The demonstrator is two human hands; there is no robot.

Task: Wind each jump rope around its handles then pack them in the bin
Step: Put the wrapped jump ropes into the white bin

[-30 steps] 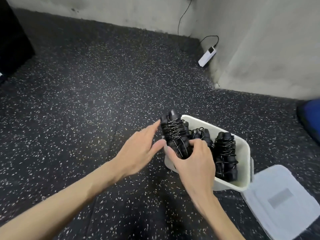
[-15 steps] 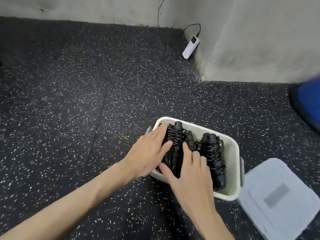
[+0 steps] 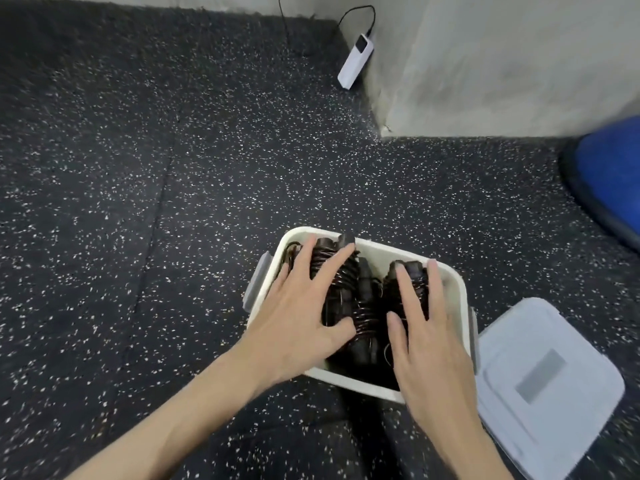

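Note:
A white bin (image 3: pixel 460 289) stands on the speckled black floor below the middle of the view. Inside lie three black jump rope bundles, each with its rope wound round its handles. My left hand (image 3: pixel 298 313) lies flat with spread fingers on the left bundle (image 3: pixel 334 268). My right hand (image 3: pixel 426 341) presses with straight fingers on the right bundle (image 3: pixel 414 271). The middle bundle (image 3: pixel 365 313) shows between the two hands. Neither hand grips anything.
The bin's pale lid (image 3: pixel 540 379) lies flat on the floor just right of the bin. A white power strip (image 3: pixel 355 62) with a black cord leans at the wall corner far behind. A blue object (image 3: pixel 609 181) sits at the right edge.
The bundle held above the bin's left end has gone down into the bin. Both hands let go of it and now lie flat on the packed bundles, the right hand shifted rightward.

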